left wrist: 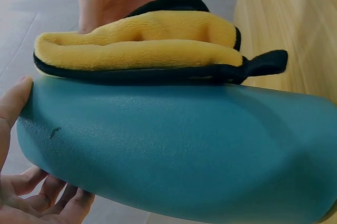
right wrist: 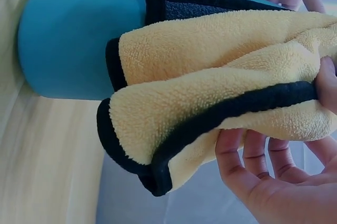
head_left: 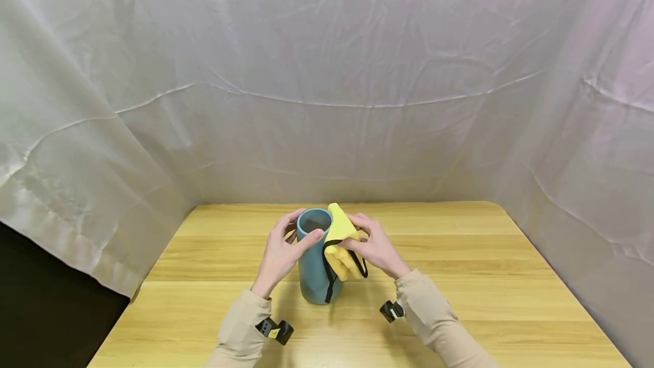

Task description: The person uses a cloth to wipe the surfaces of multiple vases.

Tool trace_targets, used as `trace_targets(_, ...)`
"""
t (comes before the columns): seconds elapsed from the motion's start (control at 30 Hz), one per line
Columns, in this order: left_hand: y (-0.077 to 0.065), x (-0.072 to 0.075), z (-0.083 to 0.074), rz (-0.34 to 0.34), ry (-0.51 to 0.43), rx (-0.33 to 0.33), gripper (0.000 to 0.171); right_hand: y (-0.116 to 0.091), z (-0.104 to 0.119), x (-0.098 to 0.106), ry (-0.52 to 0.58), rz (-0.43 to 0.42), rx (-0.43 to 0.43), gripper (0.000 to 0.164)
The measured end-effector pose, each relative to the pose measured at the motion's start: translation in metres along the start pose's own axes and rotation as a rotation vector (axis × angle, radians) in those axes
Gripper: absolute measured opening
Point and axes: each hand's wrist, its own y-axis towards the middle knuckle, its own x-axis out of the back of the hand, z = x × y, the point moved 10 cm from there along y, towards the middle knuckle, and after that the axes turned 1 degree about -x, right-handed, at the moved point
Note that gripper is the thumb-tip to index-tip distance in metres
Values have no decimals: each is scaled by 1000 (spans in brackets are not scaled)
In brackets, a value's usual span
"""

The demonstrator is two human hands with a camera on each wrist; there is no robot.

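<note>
A tall teal vase [head_left: 310,277] with a round open mouth stands on the wooden table in the head view. My left hand [head_left: 278,254] grips it near the rim, thumb at the front and fingers round the far left side, as the left wrist view of the vase [left wrist: 174,145] also shows. Against its right side hangs a folded yellow plush cloth [head_left: 342,229] with black edging. My right hand [head_left: 375,246] pinches that cloth between thumb and fingers. In the right wrist view, the cloth [right wrist: 195,56] covers part of the vase; its lower folds hang loose.
The wooden table [head_left: 460,300] extends to both sides of the vase. Pale grey curtains [head_left: 357,141] enclose the back and sides. A dark area [head_left: 46,300] lies beyond the left edge. Small black cameras [head_left: 276,331] are strapped at both wrists.
</note>
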Motion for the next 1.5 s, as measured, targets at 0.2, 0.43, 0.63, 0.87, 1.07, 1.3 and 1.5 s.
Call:
trace_targets(0.2, 0, 0, 0, -5, -9, 2, 57, -10, -21, -4, -52, -16, 5, 42)
trace_targets(0.43, 0, 1, 2, -11, 0, -4, 57, -22, -60, -14, -87, 4, -60, 42)
trace_targets(0.63, 0, 1, 3, -8, -1, 0, 58, -27, -72, -17, -70, 22, -81, 46)
trace_targets(0.87, 0, 0, 1, -9, -9, 4, 57, -26, -73, -16, -51, 17, -87, 48)
trace_targets(1.07, 0, 0, 1, -4, -18, 0, 57, -26, -73, -15, -53, 19, -88, 49)
trace_targets(1.3, 0, 0, 2, 0, -16, 5, 57, -26, -74, -15, -15, 26, -103, 51)
trace_targets(1.5, 0, 0, 2, -2, -10, 4, 58, -24, -68, -15, 14, 30, -111, 53)
